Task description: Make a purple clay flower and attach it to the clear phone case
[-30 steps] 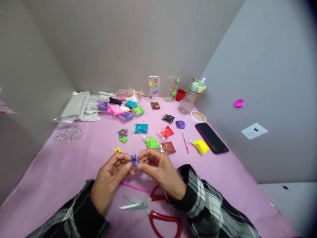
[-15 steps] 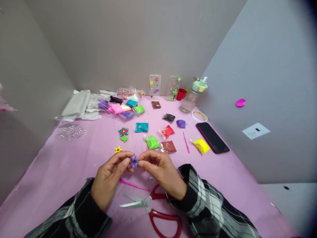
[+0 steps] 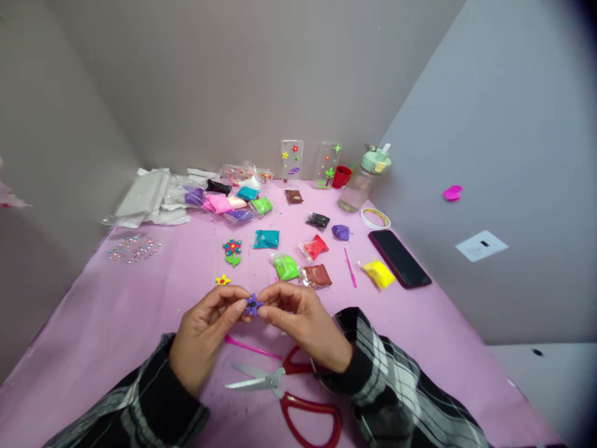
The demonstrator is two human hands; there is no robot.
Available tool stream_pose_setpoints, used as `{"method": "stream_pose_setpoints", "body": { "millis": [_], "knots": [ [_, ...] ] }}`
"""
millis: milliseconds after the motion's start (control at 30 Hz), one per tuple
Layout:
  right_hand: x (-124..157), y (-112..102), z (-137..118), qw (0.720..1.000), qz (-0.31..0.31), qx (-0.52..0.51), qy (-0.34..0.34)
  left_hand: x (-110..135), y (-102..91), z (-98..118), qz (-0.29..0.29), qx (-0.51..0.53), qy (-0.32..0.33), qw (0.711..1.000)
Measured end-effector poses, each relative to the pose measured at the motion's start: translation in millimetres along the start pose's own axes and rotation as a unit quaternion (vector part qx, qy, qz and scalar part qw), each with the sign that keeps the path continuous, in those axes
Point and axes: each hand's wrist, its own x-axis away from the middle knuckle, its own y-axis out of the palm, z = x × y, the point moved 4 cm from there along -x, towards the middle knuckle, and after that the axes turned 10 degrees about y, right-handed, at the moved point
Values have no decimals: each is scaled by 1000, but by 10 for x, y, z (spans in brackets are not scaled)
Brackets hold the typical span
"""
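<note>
A small purple clay flower (image 3: 254, 305) with a dark centre is held up between my two hands. My left hand (image 3: 205, 333) pinches its left side between thumb and forefinger. From the right, the fingertips of my right hand (image 3: 305, 320) grip its petals. Below the hands lies a pink modelling tool (image 3: 254, 347), and nearer me are scissors with red handles (image 3: 311, 407), their blades apart. Just beyond the left hand a yellow clay flower (image 3: 222, 280) and a red-and-teal clay flower with green leaves (image 3: 232, 252) rest on a clear sheet or case.
Clay packets in green (image 3: 285, 267), brown (image 3: 316, 275), teal (image 3: 266, 239), red (image 3: 315, 247) and yellow (image 3: 379, 274) lie past the hands. A phone (image 3: 400, 259), tape roll (image 3: 375, 218) and bottle (image 3: 357, 186) stand right; bagged supplies (image 3: 144, 196) sit back left. Decorated clear cases (image 3: 291, 163) lean on the wall.
Both hands stay in nearly the same place with the purple flower between them. The flower's petals have turned slightly, and the fingers have shifted a little around it.
</note>
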Motion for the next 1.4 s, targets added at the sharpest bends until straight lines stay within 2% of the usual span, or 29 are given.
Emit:
{"method": "stream_pose_setpoints", "body": {
  "millis": [233, 467, 633, 833, 1100, 1400],
  "knots": [
    [-1, -6, -30, 1000, 7, 22, -12, -2, 6, -7, -15, -9, -2, 1000],
    [16, -56, -71, 994, 37, 98, -43, -9, 25, 22, -22, -9, -2, 1000],
    [10, -47, -63, 997, 26, 59, -35, -6, 57, 26, -49, -24, -9, 998],
    [-8, -48, -30, 999, 26, 31, -13, -13, 63, 0, -52, -17, -14, 998],
    [-34, -84, 34, 1000, -8, 3, 27, -18, 38, -2, -50, -32, -12, 998],
    [-33, -60, 7, 1000, -5, -24, 14, -14, 44, -3, -49, -20, -17, 998]
  ]
}}
